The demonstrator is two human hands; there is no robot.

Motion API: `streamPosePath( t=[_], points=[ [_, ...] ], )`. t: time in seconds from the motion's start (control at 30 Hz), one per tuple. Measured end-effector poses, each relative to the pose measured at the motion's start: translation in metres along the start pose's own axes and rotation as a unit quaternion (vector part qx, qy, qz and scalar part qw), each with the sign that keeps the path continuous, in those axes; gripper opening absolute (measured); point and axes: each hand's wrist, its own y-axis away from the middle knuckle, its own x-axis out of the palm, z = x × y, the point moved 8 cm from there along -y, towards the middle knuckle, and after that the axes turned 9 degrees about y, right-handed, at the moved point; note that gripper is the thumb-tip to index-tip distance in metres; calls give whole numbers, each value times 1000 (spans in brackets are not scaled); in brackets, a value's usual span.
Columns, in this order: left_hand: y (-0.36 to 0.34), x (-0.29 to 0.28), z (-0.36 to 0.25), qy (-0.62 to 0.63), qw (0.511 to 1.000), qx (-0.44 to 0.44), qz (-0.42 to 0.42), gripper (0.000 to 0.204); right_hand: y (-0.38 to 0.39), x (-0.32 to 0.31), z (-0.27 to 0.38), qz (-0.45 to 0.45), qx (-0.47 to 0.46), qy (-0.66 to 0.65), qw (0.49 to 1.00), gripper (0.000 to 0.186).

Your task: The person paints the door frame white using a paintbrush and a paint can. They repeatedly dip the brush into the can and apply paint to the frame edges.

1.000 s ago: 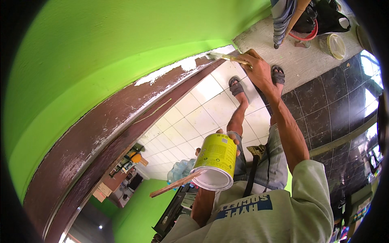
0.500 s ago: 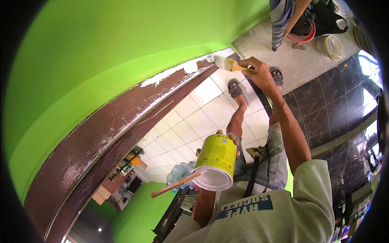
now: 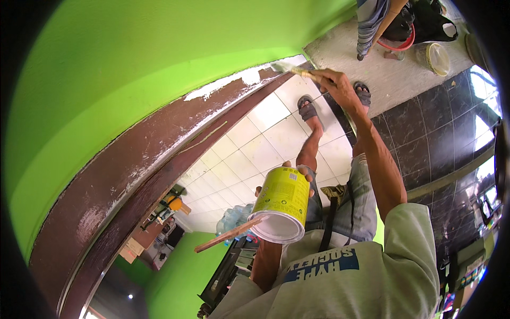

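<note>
My right hand is closed round the handle of a paintbrush. Its pale bristles touch the upper end of the brown door frame, where white paint covers part of the surface in patches. A yellow-green paint can is gripped in my left hand, its fingertips showing round the far side and the palm hidden. The can is tilted, with white paint at its open end. A wooden stick pokes out over the rim.
A bright green wall borders the frame. White tiles and dark tiles make up the floor. Clear blue bottles stand low beyond the can. At the upper right are a red basin, a clear tub and a folded umbrella.
The paintbrush has turned edge-on and risen slightly, its bristles shifting left along the top of the frame. The can in my left hand has moved a little upward in the picture.
</note>
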Motion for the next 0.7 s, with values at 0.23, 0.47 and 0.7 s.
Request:
streamPosePath(
  t=[0.23,0.47,0.7],
  points=[
    [2,-1,0,2,1000,-16,1,88,-9,2,-13,-9,-33,147,989,31],
    [1,-8,4,15,1000,-17,1,88,-21,11,-9,-12,-52,159,986,30],
    [0,1,5,8,1000,-13,-16,90,-20,-1,-4,-77,-101,173,977,29]
  ],
)
